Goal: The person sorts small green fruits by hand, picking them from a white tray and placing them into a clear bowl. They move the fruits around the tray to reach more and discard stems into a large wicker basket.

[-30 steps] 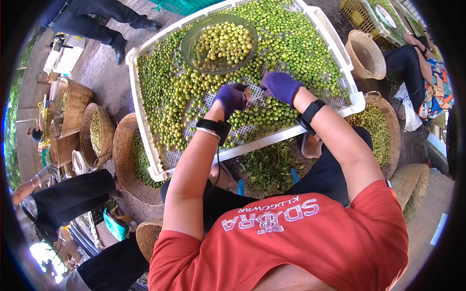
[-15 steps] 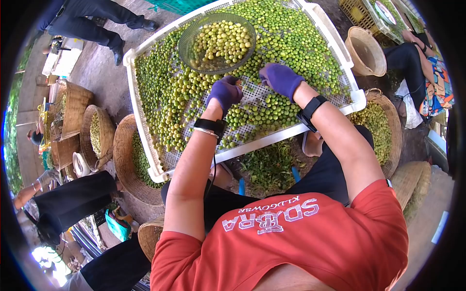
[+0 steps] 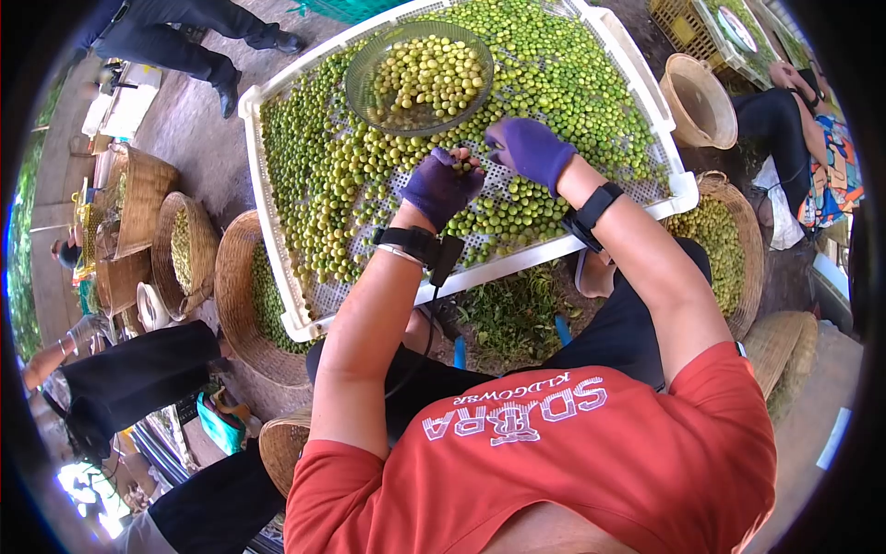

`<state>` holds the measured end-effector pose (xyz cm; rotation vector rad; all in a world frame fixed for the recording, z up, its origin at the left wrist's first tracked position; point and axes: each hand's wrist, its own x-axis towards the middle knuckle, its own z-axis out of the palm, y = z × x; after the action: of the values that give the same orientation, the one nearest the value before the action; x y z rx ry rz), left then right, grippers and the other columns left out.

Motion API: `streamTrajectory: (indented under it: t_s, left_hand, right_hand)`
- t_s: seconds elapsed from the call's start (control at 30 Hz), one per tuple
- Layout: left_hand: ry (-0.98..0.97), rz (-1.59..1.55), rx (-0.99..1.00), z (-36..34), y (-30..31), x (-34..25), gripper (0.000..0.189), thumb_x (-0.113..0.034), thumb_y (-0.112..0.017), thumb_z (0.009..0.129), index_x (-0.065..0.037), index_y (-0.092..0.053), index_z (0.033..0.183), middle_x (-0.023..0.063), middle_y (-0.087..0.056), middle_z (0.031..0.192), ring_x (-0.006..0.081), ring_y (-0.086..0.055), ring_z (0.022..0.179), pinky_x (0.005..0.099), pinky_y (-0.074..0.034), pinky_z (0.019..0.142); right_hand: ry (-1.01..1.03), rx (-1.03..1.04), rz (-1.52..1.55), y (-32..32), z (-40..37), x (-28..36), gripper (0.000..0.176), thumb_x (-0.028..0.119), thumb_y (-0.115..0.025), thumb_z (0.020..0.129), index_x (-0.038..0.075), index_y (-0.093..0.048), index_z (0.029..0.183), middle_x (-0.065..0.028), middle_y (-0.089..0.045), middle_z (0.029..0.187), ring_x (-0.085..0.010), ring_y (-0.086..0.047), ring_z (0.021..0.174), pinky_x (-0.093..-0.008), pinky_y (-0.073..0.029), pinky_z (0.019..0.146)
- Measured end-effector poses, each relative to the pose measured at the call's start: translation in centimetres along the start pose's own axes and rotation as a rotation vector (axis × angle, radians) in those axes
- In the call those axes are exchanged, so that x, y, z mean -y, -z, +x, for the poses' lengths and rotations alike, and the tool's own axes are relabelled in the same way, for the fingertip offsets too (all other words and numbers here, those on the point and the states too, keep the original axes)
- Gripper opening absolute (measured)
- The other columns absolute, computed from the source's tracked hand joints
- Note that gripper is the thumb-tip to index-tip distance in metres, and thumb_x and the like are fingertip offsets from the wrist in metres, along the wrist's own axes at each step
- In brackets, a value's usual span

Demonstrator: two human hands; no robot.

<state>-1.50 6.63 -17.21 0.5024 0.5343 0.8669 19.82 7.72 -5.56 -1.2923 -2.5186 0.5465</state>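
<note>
A white perforated tray [image 3: 678, 192] in front of me holds a layer of small round green and yellowish limes [image 3: 346, 175]. My left hand [image 3: 443, 187], in a purple glove with bare fingertips, is turned partly upward over the tray's middle. Its fingers curl around what look like a few limes. Just to the right, my right hand [image 3: 532, 154] is gloved in purple too, its back toward me and its fingers bent down close to the left fingertips. Whatever it grips is hidden. Beyond both hands, a greenish mesh bowl [image 3: 362, 103] of yellower limes rests on the tray.
Wicker baskets of limes stand left [image 3: 235, 314] and right [image 3: 752, 249] of my knees. A tan bucket [image 3: 697, 102] is beyond the tray's right edge. Other people sit or stand at both sides; one person's dark trousers [image 3: 175, 42] show at upper left.
My left hand has moved right and rolled palm-up, bringing its fingertips into view. My right hand has shifted only slightly. The tray and bowl appear slightly farther right.
</note>
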Motion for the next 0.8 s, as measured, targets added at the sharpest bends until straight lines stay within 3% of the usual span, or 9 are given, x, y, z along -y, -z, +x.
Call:
streamTrajectory:
  t_s: [0.1, 0.27, 0.33, 0.47, 0.5, 0.57, 0.63, 0.73, 0.8]
  left_hand:
    - [0.146, -0.874, -0.151, 1.9, 0.9, 1.5, 0.011, -0.017, -0.055, 0.087, -0.01, -0.057, 0.095, 0.0043, -0.058, 0.086, 0.0197, -0.056, 0.083, 0.0308, -0.044, 0.077]
    - [0.176, -0.518, -0.202, -1.9, -7.7, -3.3, 0.014, -0.02, -0.051, 0.092, -0.007, -0.056, 0.094, 0.0085, -0.059, 0.088, 0.0191, -0.058, 0.079, 0.0308, -0.051, 0.066]
    - [0.263, -0.616, -0.128, -2.2, -6.8, -4.9, 0.012, -0.018, -0.052, 0.093, -0.006, -0.054, 0.094, 0.0108, -0.059, 0.089, 0.0205, -0.058, 0.081, 0.0287, -0.054, 0.064]
    - [-0.109, -0.348, -0.164, -1.3, -10.7, -11.0, 0.018, -0.024, -0.06, 0.087, -0.006, -0.057, 0.087, 0.0103, -0.058, 0.092, 0.0231, -0.056, 0.08, 0.0321, -0.051, 0.062]
    - [-0.28, 0.594, -0.247, -0.7, -11.1, -12.7, 0.018, -0.026, -0.061, 0.086, -0.008, -0.059, 0.086, 0.0089, -0.059, 0.093, 0.0241, -0.056, 0.085, 0.0346, -0.051, 0.067]
    - [-0.513, 1.365, -0.323, 0.5, -10.0, -14.7, 0.021, -0.03, -0.061, 0.086, -0.01, -0.059, 0.093, 0.0064, -0.059, 0.096, 0.0241, -0.056, 0.091, 0.0361, -0.05, 0.074]
    - [-0.681, 1.005, -0.349, 2.0, -6.1, -14.8, 0.03, -0.032, -0.059, 0.089, -0.009, -0.055, 0.109, 0.004, -0.06, 0.099, 0.0221, -0.055, 0.095, 0.0339, -0.049, 0.077]
    - [-0.572, 0.791, -0.589, -0.7, -10.6, -13.6, 0.045, -0.024, -0.06, 0.091, -0.005, -0.047, 0.129, 0.0068, -0.065, 0.094, 0.0132, -0.06, 0.077, 0.0268, -0.05, 0.076]
    - [-0.345, 1.571, -0.584, -3.3, -10.6, -12.3, 0.036, -0.023, -0.061, 0.087, -0.007, -0.06, 0.12, 0.0112, -0.068, 0.093, 0.019, -0.065, 0.076, 0.0311, -0.052, 0.077]
  right_hand:
    - [0.056, -0.007, 0.209, 2.6, 0.5, 3.4, 0.027, 0.022, -0.067, 0.076, 0.004, -0.063, 0.096, -0.0176, -0.064, 0.092, -0.0359, -0.062, 0.087, -0.0427, -0.049, 0.076]
    - [0.114, -0.309, 0.345, 2.0, 0.4, 2.6, 0.023, 0.02, -0.065, 0.079, 0.006, -0.063, 0.098, -0.0178, -0.064, 0.089, -0.0365, -0.062, 0.085, -0.0448, -0.048, 0.074]
    - [0.041, -0.047, 0.14, 1.3, -0.4, 1.3, 0.021, 0.019, -0.066, 0.079, 0.006, -0.064, 0.095, -0.0168, -0.064, 0.091, -0.0345, -0.063, 0.085, -0.0431, -0.05, 0.075]
    - [0.056, 0.307, -0.153, -1.4, -2.4, 1.1, 0.021, 0.019, -0.069, 0.078, 0.006, -0.063, 0.094, -0.0156, -0.063, 0.091, -0.0341, -0.063, 0.086, -0.0428, -0.051, 0.074]
    - [0.077, 0.343, -0.246, -1.8, -2.6, 1.4, 0.021, 0.02, -0.07, 0.078, 0.006, -0.063, 0.093, -0.0154, -0.063, 0.09, -0.0341, -0.063, 0.086, -0.043, -0.051, 0.073]
    - [0.074, 0.323, -0.238, -2.0, -2.9, 1.4, 0.022, 0.021, -0.07, 0.077, 0.007, -0.063, 0.092, -0.0153, -0.063, 0.09, -0.0341, -0.064, 0.086, -0.043, -0.051, 0.073]
    - [0.052, 0.316, -0.207, -1.6, -3.1, 1.4, 0.024, 0.025, -0.069, 0.078, 0.007, -0.062, 0.092, -0.0151, -0.062, 0.092, -0.0334, -0.064, 0.086, -0.0434, -0.051, 0.072]
    - [-0.001, 0.263, -0.182, -1.6, -2.7, 1.7, 0.025, 0.028, -0.067, 0.079, 0.008, -0.062, 0.093, -0.0144, -0.062, 0.094, -0.0331, -0.064, 0.087, -0.0434, -0.051, 0.073]
    - [0.064, 0.201, -0.094, -2.5, -2.7, 2.2, 0.026, 0.028, -0.068, 0.078, 0.008, -0.063, 0.094, -0.0144, -0.063, 0.095, -0.0334, -0.064, 0.087, -0.043, -0.051, 0.075]
